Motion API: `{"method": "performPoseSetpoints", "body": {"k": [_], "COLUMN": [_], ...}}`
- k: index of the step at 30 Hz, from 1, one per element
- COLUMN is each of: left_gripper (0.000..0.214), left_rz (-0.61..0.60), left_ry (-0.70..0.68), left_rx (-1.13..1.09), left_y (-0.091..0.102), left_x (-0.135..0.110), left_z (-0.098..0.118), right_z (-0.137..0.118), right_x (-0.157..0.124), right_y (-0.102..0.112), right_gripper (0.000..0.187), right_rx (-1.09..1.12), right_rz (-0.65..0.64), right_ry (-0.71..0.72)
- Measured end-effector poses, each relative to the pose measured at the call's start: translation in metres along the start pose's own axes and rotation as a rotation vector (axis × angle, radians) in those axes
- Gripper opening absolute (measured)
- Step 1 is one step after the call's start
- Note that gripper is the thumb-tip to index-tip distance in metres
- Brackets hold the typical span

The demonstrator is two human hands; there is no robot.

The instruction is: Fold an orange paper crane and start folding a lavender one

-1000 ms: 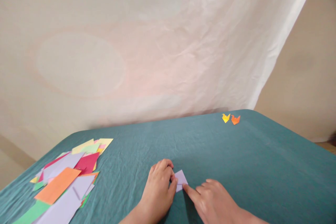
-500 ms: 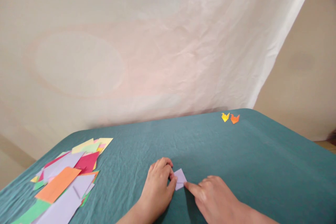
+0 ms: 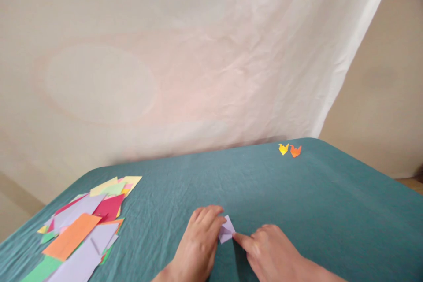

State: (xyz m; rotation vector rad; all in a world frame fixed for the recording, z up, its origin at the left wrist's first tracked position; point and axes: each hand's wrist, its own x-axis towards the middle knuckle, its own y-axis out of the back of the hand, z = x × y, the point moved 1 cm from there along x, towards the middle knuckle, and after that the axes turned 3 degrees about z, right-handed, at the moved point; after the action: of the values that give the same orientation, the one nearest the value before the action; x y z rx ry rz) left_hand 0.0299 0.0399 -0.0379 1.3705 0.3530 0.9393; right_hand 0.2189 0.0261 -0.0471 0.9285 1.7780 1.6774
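A small folded piece of lilac origami paper [image 3: 227, 228] lies on the cloth between my two hands, with a flap partly lifted on its upper face. From the left, my left hand [image 3: 203, 235] has its fingers bent over the paper's left edge, gripping it; its thumb is hidden behind the hand. My right hand [image 3: 269, 246] presses the right corner of the paper with the index fingertip, its other fingers curled in.
A loose pile of coloured paper sheets [image 3: 71, 235] spreads over the table's left side. Two folded paper birds, one yellow [image 3: 283, 149] and one orange [image 3: 295, 151], lie near the back right edge. A teal cloth [image 3: 330, 211] covers the table; a pale sheet [image 3: 185, 75] hangs behind.
My left fingers have shifted over the paper's left edge, and its thumb has gone from sight. The paper's flap now stands partly raised. My right fingertip stays at the right corner.
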Motion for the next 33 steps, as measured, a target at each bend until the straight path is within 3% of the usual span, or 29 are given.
{"method": "performPoseSetpoints", "body": {"k": [2, 3, 8, 15, 20, 23, 27, 33], "left_gripper": [0.040, 0.040, 0.047, 0.052, 0.052, 0.054, 0.054, 0.047], "left_rz": [-0.115, -0.139, -0.223, -0.230, -0.189, -0.137, -0.195, -0.184], "left_ry": [-0.171, -0.192, -0.157, -0.093, -0.108, -0.184, -0.215, -0.236], "left_rx": [0.037, 0.079, 0.257, 0.293, 0.192, 0.072, -0.004, 0.060], "left_y": [-0.004, -0.007, -0.019, -0.015, -0.007, 0.003, 0.014, 0.018], "left_x": [-0.004, -0.006, -0.019, -0.027, -0.032, -0.033, -0.030, -0.023], "left_z": [0.004, 0.005, 0.000, -0.002, -0.010, -0.020, -0.025, -0.018], "right_z": [0.001, 0.001, 0.001, 0.005, 0.018, 0.020, 0.016, 0.013], "right_x": [0.001, 0.001, 0.001, -0.001, 0.008, 0.019, 0.028, 0.035], "right_y": [0.000, 0.001, 0.002, 0.004, 0.011, 0.011, 0.002, -0.008], "right_gripper": [0.037, 0.037, 0.038, 0.032, 0.036, 0.034, 0.031, 0.027], "right_rx": [0.010, 0.017, 0.026, 0.137, 0.368, 0.451, 0.503, 0.564], "right_rz": [-0.018, -0.023, -0.017, 0.037, 0.231, 0.232, 0.269, 0.302], "right_ry": [-0.008, -0.008, -0.011, -0.081, -0.192, -0.127, -0.129, -0.108]}}
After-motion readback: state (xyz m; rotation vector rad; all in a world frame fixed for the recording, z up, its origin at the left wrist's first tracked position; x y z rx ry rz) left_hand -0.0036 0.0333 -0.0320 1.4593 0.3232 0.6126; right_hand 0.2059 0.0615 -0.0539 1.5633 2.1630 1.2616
